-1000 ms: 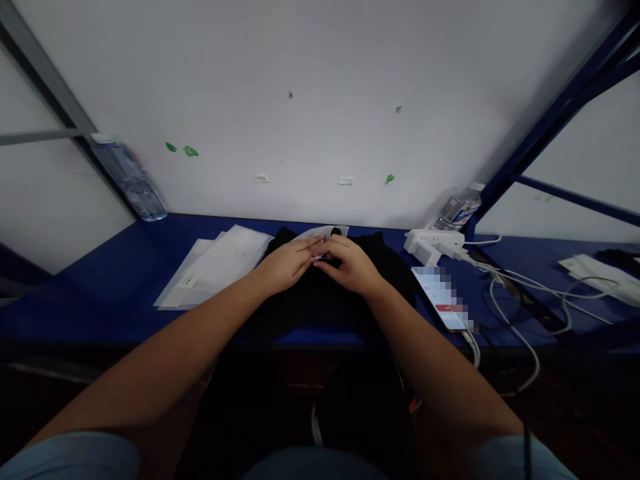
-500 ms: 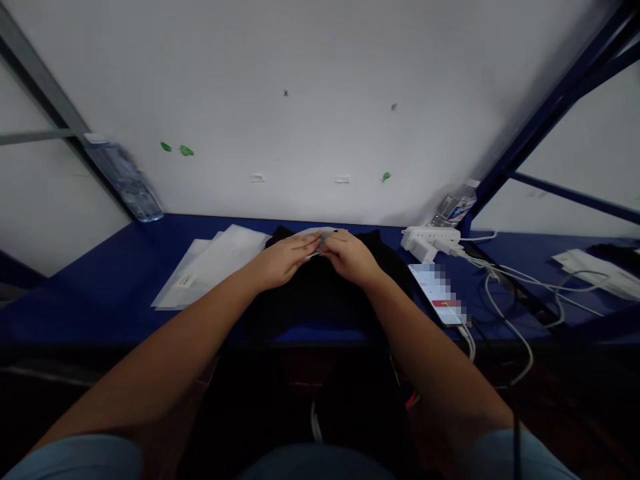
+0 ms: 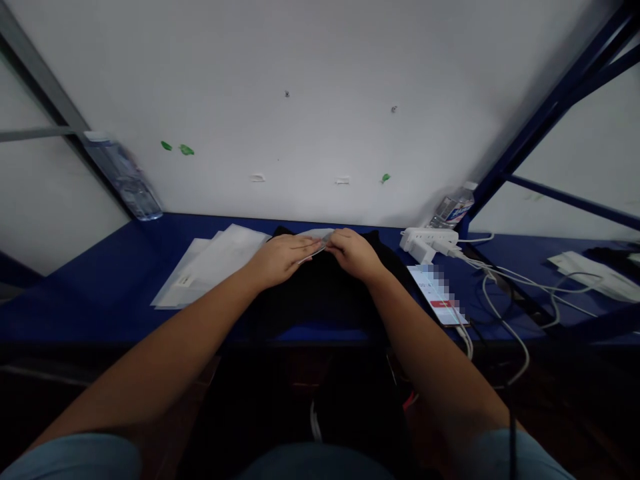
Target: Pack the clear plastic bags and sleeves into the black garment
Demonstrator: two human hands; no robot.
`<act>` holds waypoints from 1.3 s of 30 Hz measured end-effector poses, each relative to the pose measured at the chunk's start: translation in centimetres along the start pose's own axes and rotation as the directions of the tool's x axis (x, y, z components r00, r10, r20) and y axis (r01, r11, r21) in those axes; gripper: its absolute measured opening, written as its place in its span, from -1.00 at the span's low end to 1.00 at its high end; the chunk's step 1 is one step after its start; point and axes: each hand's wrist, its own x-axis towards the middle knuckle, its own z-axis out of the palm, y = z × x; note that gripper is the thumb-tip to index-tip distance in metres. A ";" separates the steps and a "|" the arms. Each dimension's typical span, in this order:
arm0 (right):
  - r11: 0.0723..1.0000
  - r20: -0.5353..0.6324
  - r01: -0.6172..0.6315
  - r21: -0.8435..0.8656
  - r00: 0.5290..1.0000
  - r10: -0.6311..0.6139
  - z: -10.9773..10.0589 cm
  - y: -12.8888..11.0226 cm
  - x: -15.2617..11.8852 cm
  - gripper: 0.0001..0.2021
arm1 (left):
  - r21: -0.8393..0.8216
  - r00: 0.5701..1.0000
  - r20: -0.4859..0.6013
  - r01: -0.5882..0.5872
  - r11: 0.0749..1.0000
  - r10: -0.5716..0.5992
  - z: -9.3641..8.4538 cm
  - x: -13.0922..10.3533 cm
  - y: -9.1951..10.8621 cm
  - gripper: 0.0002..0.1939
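Observation:
A black cloth (image 3: 295, 307) lies on the blue table in front of me, with a thin grey-white piece (image 3: 314, 233) along its far edge. My left hand (image 3: 283, 259) rests on that piece with its fingers stretched out to the right and close together. Just right of it, my right hand (image 3: 354, 253) is closed, its thumb and fingers pinching the edge of the grey-white piece. The fingertips of both hands are close together near the middle of the cloth.
Clear plastic bags (image 3: 215, 260) lie left of the cloth. On the right are a phone (image 3: 433, 290), a white power strip (image 3: 430, 237) with cables and a small bottle (image 3: 454, 205). A large bottle (image 3: 125, 177) leans at the left. A white wall (image 3: 320, 133) stands behind.
My right hand's fingertips have drawn slightly right, away from my left fingertips, and more of the grey-white piece's edge shows between them. My left hand has barely moved.

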 end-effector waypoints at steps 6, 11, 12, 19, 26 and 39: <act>0.998 0.039 -0.054 -0.040 0.998 0.056 -0.2 0.3 0.1 -0.83 | -0.011 1.000 0.002 -0.010 1.000 0.010 -0.6 -0.1 -0.5 -0.60; 0.995 0.013 -0.096 -0.008 0.995 0.096 -0.1 -0.2 0.0 -0.85 | -0.036 0.998 -0.012 0.063 0.997 -0.064 -1.5 -0.2 -0.7 -0.61; 0.995 0.002 -0.095 0.000 0.995 0.095 -0.1 -0.3 0.0 -0.87 | -0.017 0.996 -0.018 0.085 0.996 -0.085 -1.7 -0.2 -0.6 -0.60; 0.985 -0.070 -0.075 -0.157 0.995 0.065 0.5 -1.9 0.5 -0.89 | 0.339 0.947 -0.208 0.305 0.890 -0.246 -2.0 1.1 3.7 -0.46; 0.958 -0.034 0.002 -0.286 0.999 -0.013 1.0 -3.0 0.5 -0.82 | 0.438 0.984 -0.057 0.179 0.881 -0.171 -0.1 1.5 4.2 -0.73; 0.974 -0.058 0.037 -0.222 0.997 -0.051 0.0 -2.2 0.0 -0.85 | 0.407 0.982 -0.060 0.188 0.894 -0.179 -0.3 0.6 2.8 -0.75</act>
